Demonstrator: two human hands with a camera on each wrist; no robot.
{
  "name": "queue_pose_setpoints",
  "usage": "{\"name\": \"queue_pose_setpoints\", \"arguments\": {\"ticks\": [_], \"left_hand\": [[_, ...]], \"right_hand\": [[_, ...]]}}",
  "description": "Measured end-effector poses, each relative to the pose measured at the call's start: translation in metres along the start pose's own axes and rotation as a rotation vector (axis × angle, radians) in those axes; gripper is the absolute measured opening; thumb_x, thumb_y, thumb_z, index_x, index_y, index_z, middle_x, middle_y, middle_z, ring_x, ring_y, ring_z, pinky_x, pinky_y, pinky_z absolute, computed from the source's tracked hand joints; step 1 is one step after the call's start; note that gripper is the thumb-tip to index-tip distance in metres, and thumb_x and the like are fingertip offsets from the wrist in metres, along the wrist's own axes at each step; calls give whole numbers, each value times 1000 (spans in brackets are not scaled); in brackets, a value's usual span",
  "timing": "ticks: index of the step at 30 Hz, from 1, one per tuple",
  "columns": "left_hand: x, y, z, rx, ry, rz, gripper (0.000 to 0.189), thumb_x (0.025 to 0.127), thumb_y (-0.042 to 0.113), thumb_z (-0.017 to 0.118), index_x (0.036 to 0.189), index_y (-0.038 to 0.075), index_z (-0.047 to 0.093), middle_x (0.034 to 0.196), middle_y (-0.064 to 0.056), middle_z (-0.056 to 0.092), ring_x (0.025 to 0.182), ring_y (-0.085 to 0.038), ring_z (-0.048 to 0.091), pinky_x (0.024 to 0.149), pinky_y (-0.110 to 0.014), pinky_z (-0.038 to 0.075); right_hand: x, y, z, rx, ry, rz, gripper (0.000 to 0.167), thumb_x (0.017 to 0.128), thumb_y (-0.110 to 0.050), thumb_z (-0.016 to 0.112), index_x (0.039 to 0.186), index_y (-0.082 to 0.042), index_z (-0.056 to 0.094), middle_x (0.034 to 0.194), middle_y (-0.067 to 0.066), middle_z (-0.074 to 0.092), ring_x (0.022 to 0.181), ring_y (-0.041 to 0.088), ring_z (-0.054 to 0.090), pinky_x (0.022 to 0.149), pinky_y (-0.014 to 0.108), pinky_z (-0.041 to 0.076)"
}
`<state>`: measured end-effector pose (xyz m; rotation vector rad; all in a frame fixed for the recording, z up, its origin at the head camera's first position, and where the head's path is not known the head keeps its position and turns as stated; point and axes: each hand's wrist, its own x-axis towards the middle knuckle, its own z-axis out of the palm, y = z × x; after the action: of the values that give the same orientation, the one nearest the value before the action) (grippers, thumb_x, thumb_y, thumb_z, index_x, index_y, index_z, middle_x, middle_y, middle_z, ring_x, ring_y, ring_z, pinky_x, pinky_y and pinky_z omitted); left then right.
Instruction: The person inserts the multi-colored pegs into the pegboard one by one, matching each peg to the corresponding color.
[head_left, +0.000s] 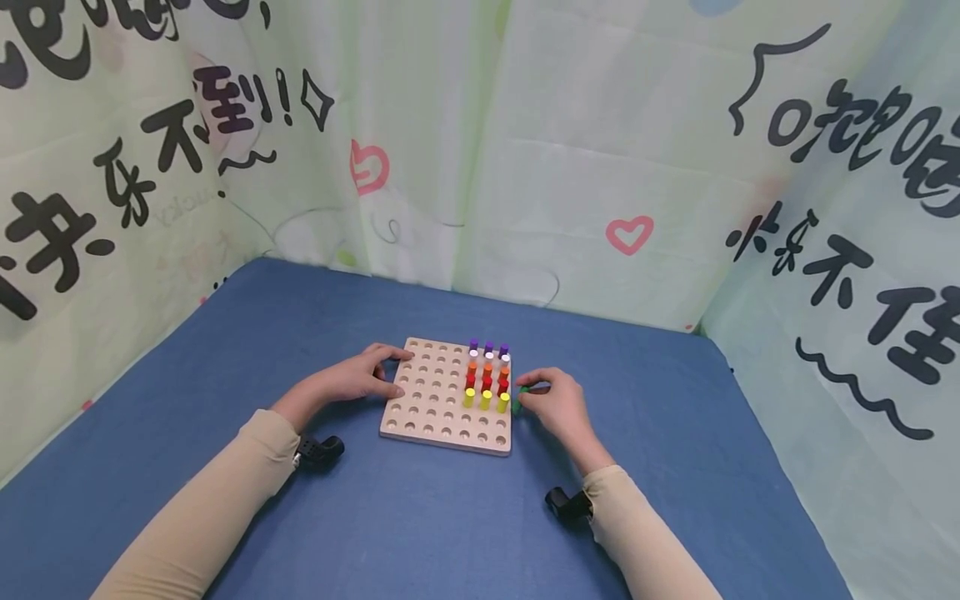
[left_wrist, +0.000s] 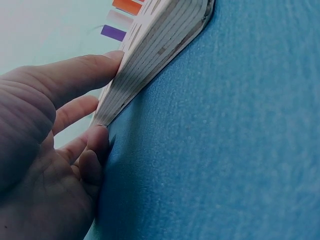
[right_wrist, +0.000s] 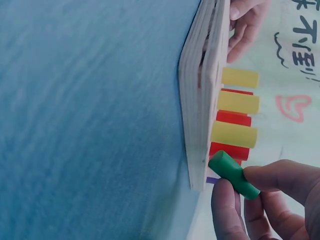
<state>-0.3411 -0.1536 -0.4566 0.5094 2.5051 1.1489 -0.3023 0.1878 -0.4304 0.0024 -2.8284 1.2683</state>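
A square wooden pegboard with rows of round holes lies on the blue table. On its right side stand rows of three pegs: yellow pegs nearest, then red pegs, orange pegs, white pegs and purple pegs farthest. My left hand rests against the board's left edge, thumb and forefinger apart and touching the wood. Just off the right edge, my right hand pinches a green peg between thumb and fingers, tilted beside the yellow row.
The blue tablecloth spreads around the board. Pale fabric curtains with dark lettering and pink hearts rise behind the table and along both sides. A black wrist camera sits below the left wrist, another black camera below the right.
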Motion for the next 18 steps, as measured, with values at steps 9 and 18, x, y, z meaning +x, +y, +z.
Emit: {"name": "queue_pose_setpoints", "arguments": {"ticks": [9,18], "left_hand": [[1,-1,0,-4,1,0,70,98,29,74,157,12,42,144,-19,34,90,-23,44,76,-36,39],[1,0,0,-10,-4,5,70,98,28,73,158,11,42,146,-19,33,90,-23,44,76,-36,39]], "right_hand": [[-5,-7,-4,15,-26,32,13,89,-6,78,101,-6,74,112,13,69,93,25,67,72,35,54],[-13,-6,0,13,-74,34,13,87,-8,81,95,-7,71,108,13,68,85,22,65,67,32,51]]}}
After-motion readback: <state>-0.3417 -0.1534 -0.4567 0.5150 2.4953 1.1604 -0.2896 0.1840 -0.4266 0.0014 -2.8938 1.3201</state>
